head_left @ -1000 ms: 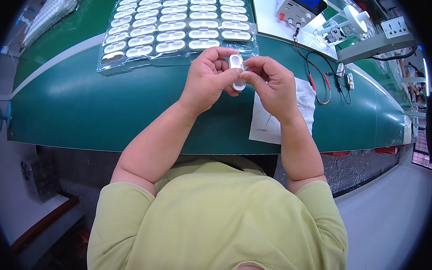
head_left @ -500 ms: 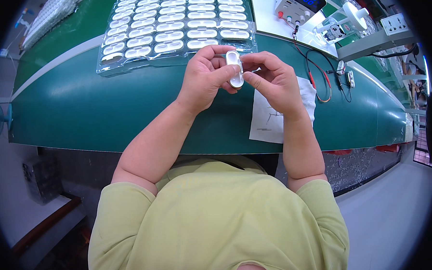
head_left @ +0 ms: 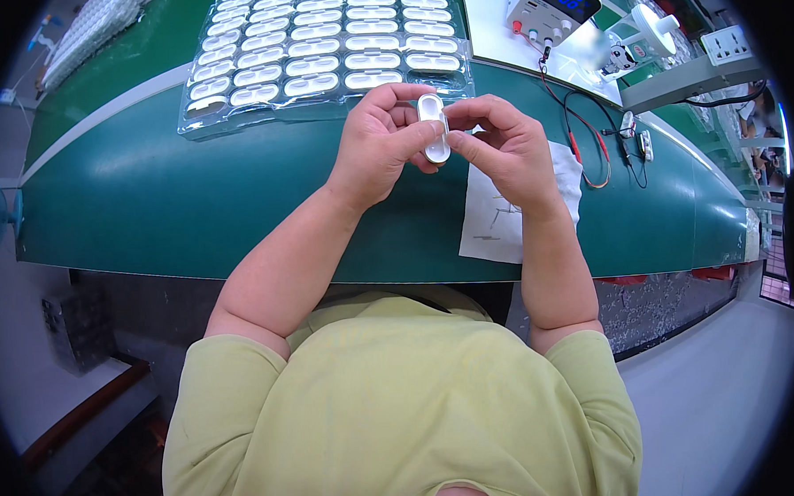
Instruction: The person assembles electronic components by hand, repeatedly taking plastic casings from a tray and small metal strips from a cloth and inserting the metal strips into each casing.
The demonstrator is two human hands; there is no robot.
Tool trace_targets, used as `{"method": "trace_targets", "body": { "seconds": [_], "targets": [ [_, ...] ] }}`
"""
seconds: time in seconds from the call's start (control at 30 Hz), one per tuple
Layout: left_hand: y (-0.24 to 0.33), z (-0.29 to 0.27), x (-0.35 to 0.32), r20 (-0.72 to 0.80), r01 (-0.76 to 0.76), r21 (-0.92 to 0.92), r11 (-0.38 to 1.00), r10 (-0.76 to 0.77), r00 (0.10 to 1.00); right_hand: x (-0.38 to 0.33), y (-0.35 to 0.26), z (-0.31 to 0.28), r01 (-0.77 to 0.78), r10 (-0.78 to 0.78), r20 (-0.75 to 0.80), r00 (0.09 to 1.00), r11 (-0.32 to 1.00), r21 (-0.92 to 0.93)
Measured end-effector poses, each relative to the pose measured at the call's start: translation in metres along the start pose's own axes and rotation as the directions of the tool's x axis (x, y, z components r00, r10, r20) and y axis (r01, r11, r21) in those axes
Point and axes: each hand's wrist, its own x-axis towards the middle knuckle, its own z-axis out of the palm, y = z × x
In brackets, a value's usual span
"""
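Observation:
My left hand (head_left: pixel 379 142) holds a small white oval case (head_left: pixel 433 149) between thumb and fingers, long side upright and hollow inside facing up. It looks like an earbud case shell. At the case's right edge, my right hand (head_left: pixel 510 150) has its thumb and forefinger closed on the rim. Whether a tiny part sits between those fingertips is too small to make out. Just beyond the hands lies a clear plastic tray (head_left: pixel 232 122) with rows of similar white oval pieces (head_left: pixel 311 83).
Under my right forearm lies a marked white paper sheet (head_left: pixel 484 222) on the green table (head_left: pixel 147 206). To the right are red and black test leads (head_left: pixel 575 147), small white pieces (head_left: pixel 646 145), a power supply (head_left: pixel 551 15), a white spool (head_left: pixel 649 33) and a socket strip (head_left: pixel 725 46).
Almost nothing differs. Both hands and the case have shifted very slightly to the right, with the grip unchanged.

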Motion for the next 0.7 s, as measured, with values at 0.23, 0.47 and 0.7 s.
{"method": "trace_targets", "body": {
  "seconds": [0.23,0.47,0.7],
  "targets": [
    [0.001,0.002,0.001,-0.022,0.013,-0.036,0.999,-0.014,1.0,0.002,0.005,-0.002,-0.005,0.004,0.013,1.0,0.998,0.067],
    [0.004,-0.005,0.007,-0.16,-0.003,-0.041,0.999,-0.004,0.987,0.014,0.008,-0.029,0.109,0.052,-0.405,0.913,0.924,0.365],
    [0.031,0.0,0.052,-0.285,0.071,0.426,0.902,0.059,0.957,0.015,0.009,-0.049,0.157,0.042,-0.53,0.847,0.933,0.325]
  ]
}}
